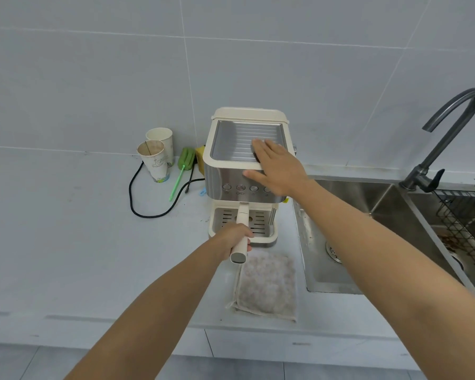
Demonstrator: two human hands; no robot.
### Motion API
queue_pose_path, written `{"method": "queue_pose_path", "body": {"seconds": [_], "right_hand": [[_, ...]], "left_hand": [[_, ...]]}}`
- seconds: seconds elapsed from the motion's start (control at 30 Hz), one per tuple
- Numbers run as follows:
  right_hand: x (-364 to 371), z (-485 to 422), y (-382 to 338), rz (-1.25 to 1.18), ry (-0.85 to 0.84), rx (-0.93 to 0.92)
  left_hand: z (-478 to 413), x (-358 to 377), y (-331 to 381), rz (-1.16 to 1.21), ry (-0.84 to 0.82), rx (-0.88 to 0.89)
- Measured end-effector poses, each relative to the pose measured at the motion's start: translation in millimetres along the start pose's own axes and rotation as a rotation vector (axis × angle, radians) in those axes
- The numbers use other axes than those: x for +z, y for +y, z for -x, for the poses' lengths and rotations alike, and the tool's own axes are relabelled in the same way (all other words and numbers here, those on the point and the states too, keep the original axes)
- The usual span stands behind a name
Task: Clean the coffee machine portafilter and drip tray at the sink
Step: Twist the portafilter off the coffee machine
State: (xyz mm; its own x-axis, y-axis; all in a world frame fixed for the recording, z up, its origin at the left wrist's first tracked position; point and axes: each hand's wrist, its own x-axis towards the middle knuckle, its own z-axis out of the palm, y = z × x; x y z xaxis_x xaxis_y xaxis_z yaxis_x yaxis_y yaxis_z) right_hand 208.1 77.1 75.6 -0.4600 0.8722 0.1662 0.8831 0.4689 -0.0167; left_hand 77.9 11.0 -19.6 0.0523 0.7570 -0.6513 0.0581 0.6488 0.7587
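Head view: the left hand (235,238) is closed round the portafilter (241,234) handle, still locked under the machine (246,171) near the counter's sink-side edge. The right hand (277,167) lies flat and open on the machine's top, gripping nothing. The drip tray (243,224) sits in place below.

Risks: a hard twist could skid the machine toward the sink (340,229); grounds may spill onto the cloth (266,286).

No brand legible; the cup (154,160) print is unreadable.

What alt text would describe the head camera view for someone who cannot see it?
A person's left hand has a grip on the cream portafilter handle of a coffee machine while the right hand rests flat on its top. A cloth lies in front, paper cups left, a steel sink right.
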Motion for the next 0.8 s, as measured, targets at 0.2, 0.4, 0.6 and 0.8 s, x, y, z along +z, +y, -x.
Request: {"method": "queue_pose_path", "body": {"seconds": [0.2,0.4,0.6,0.8], "right_hand": [[7,-2,2,0.090,0.087,-0.043],[10,-3,3,0.125,0.134,-0.069],[9,-3,4,0.121,0.143,-0.076],[8,-2,3,0.107,0.143,-0.067]], "left_hand": [[-6,14,-4,-0.170,0.157,0.074],[-11,17,-8,-0.350,0.244,0.162],[-10,16,-7,-0.387,0.233,0.178],[-15,14,-8,-0.396,0.238,0.188]]}}
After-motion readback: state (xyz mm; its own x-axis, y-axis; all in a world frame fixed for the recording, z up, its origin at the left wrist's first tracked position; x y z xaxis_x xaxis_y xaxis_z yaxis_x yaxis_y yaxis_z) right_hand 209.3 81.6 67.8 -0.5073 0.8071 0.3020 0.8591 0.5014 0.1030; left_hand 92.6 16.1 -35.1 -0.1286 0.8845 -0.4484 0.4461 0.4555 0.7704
